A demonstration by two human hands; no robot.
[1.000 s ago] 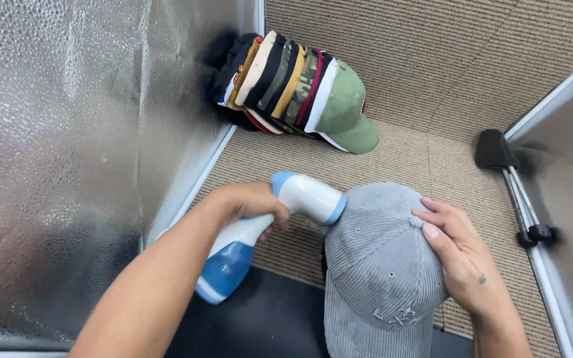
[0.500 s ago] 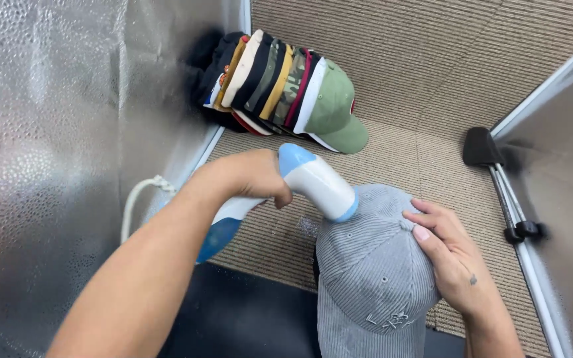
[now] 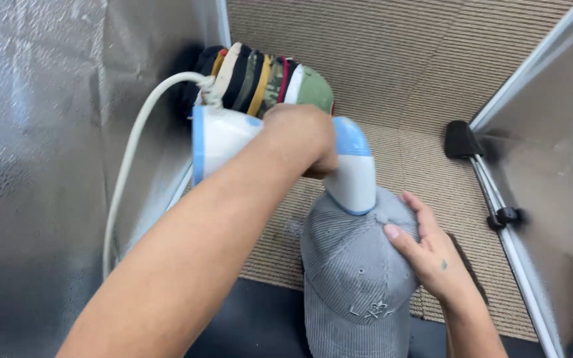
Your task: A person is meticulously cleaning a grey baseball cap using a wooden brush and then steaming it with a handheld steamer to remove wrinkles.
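Observation:
My left hand [image 3: 300, 139] grips the handle of a white and blue handheld garment steamer [image 3: 353, 174], its head pressed down on the top of a grey corduroy cap [image 3: 353, 278]. The steamer's white cord [image 3: 130, 146] loops off to the left. My right hand [image 3: 429, 252] lies flat against the right side of the cap's crown, fingers spread, steadying it. The cap sits on a dark stand, brim toward me.
A stack of nested caps in several colours, a green one outermost [image 3: 266, 83], lies on the beige carpet [image 3: 399, 73] at the back. Silvery reflective panels [image 3: 41, 166] stand left and right. A black foot [image 3: 462, 139] and a metal rail [image 3: 505, 225] run along the right.
My left hand has lifted and turned the steamer upright, bringing its head down onto the cap's top. The cord has swung into view. My right hand stays on the cap.

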